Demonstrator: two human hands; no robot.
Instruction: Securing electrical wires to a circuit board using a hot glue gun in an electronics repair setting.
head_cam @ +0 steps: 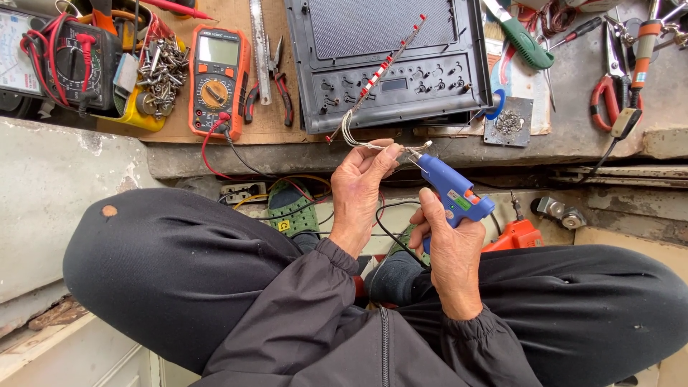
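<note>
Nearest, the person sits cross-legged in dark trousers (179, 272), sleeves of a dark jacket (337, 322) reaching forward. Just beyond, the right hand (448, 251) is clenched around the grip of a blue glue gun (448, 190), whose nozzle points toward ten o'clock. The left hand (358, 190), at about nine o'clock from the gun, pinches a bundle of thin white wires (352, 137) between thumb and fingertips, right at the nozzle tip. From those wires a thin strip with red and white segments (380, 72) rises toward one o'clock, lying across a dark plastic panel (387, 50). An orange tool (517, 235) lies at three o'clock from the right hand. Farther off, at eleven o'clock, an orange multimeter (218, 79) rests on the bench beside a heap of screws (161, 68). At two o'clock lie red-handled pliers (605, 93).
</note>
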